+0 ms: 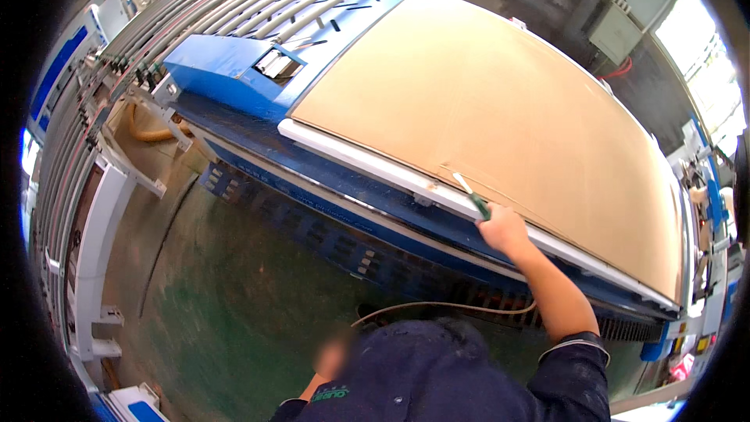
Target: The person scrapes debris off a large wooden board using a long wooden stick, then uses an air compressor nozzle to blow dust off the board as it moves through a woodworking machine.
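The right hand [504, 229] grips a green-handled tool [478, 205] beside the brown sheet [500, 101]. Left hand [331, 359]: blurred, grip unclear.

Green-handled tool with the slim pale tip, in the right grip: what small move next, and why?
I'd probably guide the green-handled tool slowly along the near edge of the flat brown sheet: the right grip holds it, tip just inside that edge, though contact is unclear.
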Demonstrator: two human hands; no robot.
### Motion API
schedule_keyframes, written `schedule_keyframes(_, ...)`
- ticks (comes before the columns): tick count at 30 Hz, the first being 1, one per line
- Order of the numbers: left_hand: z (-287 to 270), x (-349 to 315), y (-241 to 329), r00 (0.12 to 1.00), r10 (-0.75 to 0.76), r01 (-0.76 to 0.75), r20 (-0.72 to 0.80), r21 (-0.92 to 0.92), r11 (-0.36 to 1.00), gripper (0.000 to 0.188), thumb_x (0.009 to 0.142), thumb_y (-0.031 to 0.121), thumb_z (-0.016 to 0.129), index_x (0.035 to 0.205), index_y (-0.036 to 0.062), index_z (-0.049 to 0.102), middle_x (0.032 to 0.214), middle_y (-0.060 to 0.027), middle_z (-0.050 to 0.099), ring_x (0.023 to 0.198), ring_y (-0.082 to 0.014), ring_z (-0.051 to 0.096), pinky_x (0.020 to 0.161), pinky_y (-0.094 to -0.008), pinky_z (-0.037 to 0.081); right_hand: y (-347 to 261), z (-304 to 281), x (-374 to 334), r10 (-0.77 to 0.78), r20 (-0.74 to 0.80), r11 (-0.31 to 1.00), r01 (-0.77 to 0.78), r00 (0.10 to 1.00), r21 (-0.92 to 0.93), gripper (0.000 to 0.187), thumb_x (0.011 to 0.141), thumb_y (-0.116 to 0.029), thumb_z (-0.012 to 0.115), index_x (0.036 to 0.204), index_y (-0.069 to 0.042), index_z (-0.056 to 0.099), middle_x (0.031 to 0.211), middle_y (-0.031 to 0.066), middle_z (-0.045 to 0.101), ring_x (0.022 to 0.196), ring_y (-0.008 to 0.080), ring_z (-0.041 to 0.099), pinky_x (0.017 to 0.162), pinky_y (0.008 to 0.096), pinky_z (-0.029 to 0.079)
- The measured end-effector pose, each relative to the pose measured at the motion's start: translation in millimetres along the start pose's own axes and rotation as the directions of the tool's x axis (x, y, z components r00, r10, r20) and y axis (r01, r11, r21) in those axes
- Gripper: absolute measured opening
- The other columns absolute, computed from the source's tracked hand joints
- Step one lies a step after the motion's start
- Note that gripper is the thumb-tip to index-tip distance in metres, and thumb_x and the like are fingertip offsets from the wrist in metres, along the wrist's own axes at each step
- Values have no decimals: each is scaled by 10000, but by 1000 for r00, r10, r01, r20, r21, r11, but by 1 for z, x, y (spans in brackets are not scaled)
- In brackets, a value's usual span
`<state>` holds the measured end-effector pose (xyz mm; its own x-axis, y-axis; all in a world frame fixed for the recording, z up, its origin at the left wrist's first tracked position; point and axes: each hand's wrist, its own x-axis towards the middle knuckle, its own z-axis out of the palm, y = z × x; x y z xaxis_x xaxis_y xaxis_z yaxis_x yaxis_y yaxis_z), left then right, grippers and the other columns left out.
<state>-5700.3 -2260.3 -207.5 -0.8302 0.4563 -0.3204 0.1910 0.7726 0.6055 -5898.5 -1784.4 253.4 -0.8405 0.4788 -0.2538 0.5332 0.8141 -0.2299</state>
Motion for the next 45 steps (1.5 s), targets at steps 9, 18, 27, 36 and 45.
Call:
schedule_keyframes(9,-9,12,2,999,39,-39,13,-26,999,215,951,193,446,986,52,604,847,-160,599,747,-301,581,667,-422,475,109,-19,-30,269,-156,962,-257,951,90,330,770,-296,641,987,-48,658,950,246,665,925,410,635,813,482,488)
schedule_keyframes(18,-7,32,-6,998,51,-49,45,-35,998,192,920,146,466,1024,44,591,902,-182,608,809,-325,600,714,-427,488,78,10,-80,304,-19,952,-303,952,39,340,811,-343,638,1037,-89,626,960,204,671,966,404,623,841,487,485)
schedule_keyframes(27,-47,27,18,933,358,-360,44,73,930,210,909,124,462,1061,39,580,920,-175,603,803,-334,589,700,-440,484,208,-2,-96,699,-123,703,-645,705,300,348,809,-283,641,1030,-14,647,1007,227,667,1006,408,610,858,472,468)
schedule_keyframes(36,3,26,-53,966,155,-142,208,-74,987,227,953,143,418,1083,40,573,956,-170,612,841,-304,597,739,-423,489,100,27,-92,376,-85,920,-360,923,156,381,805,-347,634,1079,-82,641,969,209,677,962,388,634,830,480,496)
schedule_keyframes(45,7,23,-62,956,288,-294,59,168,941,189,965,156,453,1018,37,590,862,-132,593,764,-255,581,700,-350,480,74,36,-81,308,29,926,-307,951,220,343,822,-344,626,1040,-79,630,984,209,669,969,393,625,830,476,482)
